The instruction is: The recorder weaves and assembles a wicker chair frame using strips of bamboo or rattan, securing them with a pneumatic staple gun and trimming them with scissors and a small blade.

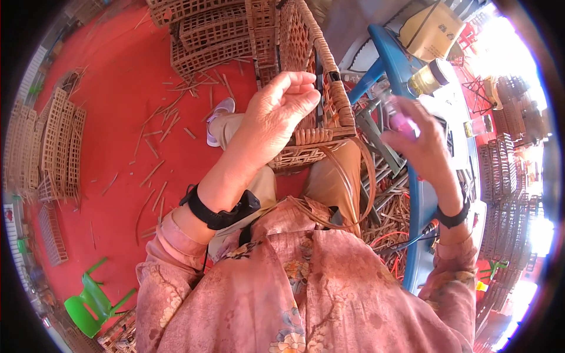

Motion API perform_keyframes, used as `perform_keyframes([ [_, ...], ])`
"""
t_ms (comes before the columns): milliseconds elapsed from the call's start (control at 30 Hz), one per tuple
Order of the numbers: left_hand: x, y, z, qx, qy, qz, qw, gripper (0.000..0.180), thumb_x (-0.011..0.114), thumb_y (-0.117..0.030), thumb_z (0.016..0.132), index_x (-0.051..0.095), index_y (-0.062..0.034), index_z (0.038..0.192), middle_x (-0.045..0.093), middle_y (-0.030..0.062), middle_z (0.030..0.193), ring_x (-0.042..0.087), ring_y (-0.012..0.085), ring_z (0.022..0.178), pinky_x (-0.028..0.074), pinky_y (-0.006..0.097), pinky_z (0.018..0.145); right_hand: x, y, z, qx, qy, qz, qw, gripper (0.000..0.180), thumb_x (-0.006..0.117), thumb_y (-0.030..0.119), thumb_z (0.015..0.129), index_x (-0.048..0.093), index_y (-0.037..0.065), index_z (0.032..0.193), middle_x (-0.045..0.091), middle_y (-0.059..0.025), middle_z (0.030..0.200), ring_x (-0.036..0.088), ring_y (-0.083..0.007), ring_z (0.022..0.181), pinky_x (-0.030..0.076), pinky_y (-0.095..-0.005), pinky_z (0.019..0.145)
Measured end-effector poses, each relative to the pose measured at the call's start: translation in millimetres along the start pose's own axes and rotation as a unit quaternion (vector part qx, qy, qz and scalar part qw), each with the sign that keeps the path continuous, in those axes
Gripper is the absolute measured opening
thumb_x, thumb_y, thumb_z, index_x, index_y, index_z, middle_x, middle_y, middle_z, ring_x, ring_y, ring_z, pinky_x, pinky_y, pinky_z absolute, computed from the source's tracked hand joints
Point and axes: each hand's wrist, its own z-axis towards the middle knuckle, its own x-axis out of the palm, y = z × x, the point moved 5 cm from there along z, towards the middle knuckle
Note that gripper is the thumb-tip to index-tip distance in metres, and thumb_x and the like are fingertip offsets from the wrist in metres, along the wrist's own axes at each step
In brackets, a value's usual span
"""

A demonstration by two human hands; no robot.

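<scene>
Wicker basket (299, 44): upper centre of the frame
Left hand (276, 106): fingers curled, close by the basket; whether it grips anything, I cannot tell
Right hand (428, 141): grasping a blurred pink-and-clear object (404, 125), right of centre
Green chair (88, 303): lower left

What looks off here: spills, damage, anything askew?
Scraps lie scattered at odd angles over the red floor, left of the basket; they look like litter beside the stacked panels. No spill or damage shows clearly.
</scene>
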Motion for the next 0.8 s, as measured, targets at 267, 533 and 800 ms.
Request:
perform_keyframes([
  [267, 15.9, -32.5, -36.5, 0.304, 0.095, 0.44, 0.84, 0.06, 0.085, -0.016, 0.069, 0.06, -0.008, 0.123, 0.059, 0.0087, 0.122, 0.057, 0.0267, 0.114, 0.043, 0.042, 0.1, -53.8, -203.8, -41.3, 0.23, -0.114, -0.181, 0.949, 0.078, 0.073, 0.05, 0.081, 0.053, 0.0, 0.139, 0.062, -0.0236, 0.131, 0.059, -0.037, 0.122, 0.045, -0.0447, 0.102],
  [533, 43.6, -12.2, -54.8, 0.444, 0.019, 0.538, 0.716, 0.047, 0.084, -0.016, 0.063, 0.066, -0.0111, 0.106, 0.061, 0.0075, 0.121, 0.06, 0.027, 0.11, 0.045, 0.044, 0.092, -45.3, -285.3, -54.1, 0.347, -0.052, -0.236, 0.906, 0.084, 0.068, 0.057, 0.083, 0.05, -0.001, 0.141, 0.059, -0.0262, 0.133, 0.056, -0.0401, 0.125, 0.041, -0.0461, 0.107],
  [800, 35.2, -30.4, -27.9, 0.344, 0.077, 0.408, 0.842, 0.013, 0.076, -0.008, 0.079, 0.071, -0.0078, 0.09, 0.062, 0.0048, 0.087, 0.064, 0.0193, 0.082, 0.049, 0.035, 0.074, -49.6, -175.0, -32.1, 0.133, -0.259, 0.0, 0.957, 0.057, 0.071, 0.034, 0.09, 0.058, 0.004, 0.136, 0.062, -0.0219, 0.127, 0.062, -0.0302, 0.115, 0.048, -0.0399, 0.097],
])
